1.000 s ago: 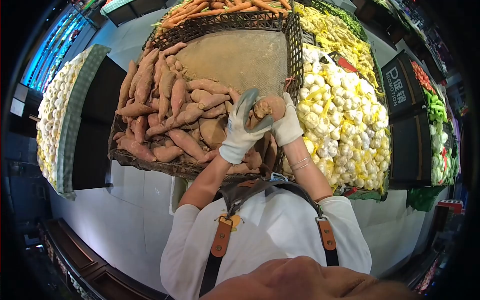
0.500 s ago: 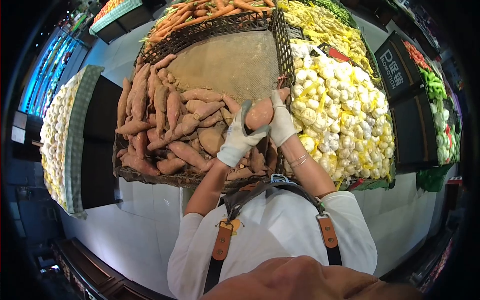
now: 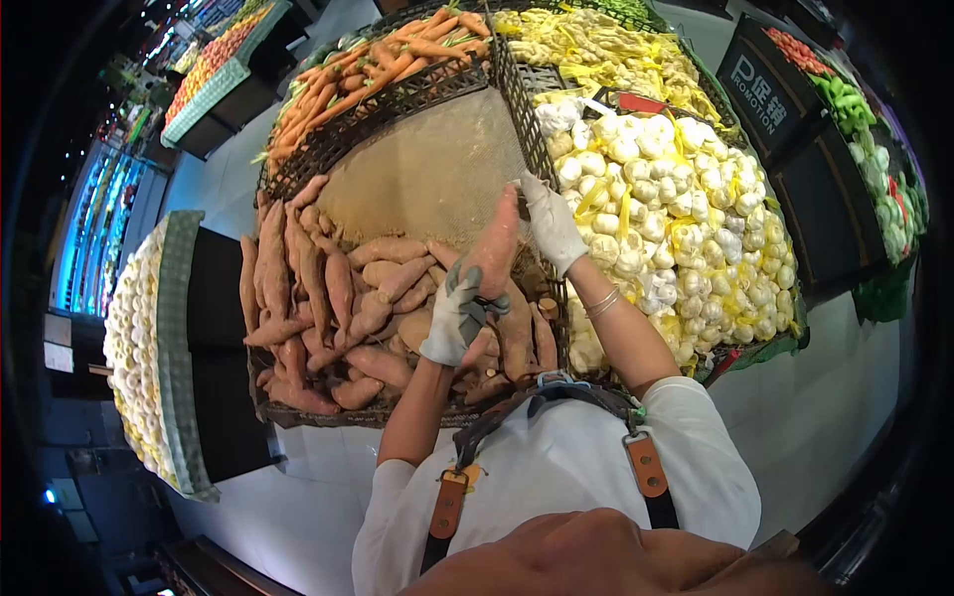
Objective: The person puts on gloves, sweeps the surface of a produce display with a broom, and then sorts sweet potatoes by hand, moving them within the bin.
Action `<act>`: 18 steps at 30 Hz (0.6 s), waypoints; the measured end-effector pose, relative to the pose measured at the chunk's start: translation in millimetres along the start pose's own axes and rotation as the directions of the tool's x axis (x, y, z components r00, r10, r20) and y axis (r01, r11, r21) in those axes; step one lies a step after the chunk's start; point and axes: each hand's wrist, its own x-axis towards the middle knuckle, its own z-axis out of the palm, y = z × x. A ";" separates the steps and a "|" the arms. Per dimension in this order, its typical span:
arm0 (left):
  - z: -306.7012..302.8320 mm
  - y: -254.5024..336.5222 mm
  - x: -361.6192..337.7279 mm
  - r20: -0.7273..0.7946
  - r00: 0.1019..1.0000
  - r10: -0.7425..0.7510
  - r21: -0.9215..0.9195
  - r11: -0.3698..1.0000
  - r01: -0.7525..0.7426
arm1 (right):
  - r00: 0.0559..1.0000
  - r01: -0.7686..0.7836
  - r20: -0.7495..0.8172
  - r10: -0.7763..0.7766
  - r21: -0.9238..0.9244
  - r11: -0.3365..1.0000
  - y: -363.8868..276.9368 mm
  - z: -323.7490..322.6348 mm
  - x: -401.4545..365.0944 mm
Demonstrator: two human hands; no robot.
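Head view, sweet potato (image 3: 494,248) held above crate (image 3: 397,94)

Sweet potato (image 3: 494,248): lower end buried inside left hand (image 3: 455,318).
Right hand (image 3: 550,226): palm side hidden, grip or mere touch unclear.
Pile (image 3: 328,298): near-right part hidden under forearms.
Crate (image 3: 298,412): near rim hidden behind chest.
Far-left stand (image 3: 214,60): produce too small, blurred.
Greens (image 3: 889,184), right: cut by dark lens border.

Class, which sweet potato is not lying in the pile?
The sweet potato held on end, left hand gripping its lower end, right hand against its top; the others lie flat in the crate.
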 end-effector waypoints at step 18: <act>25.8 27.4 351.4 -0.358 0.871 0.337 0.754 0.654 0.057 | 0.844 0.536 0.296 -0.448 -0.432 0.725 23.4 -24.4 -27.6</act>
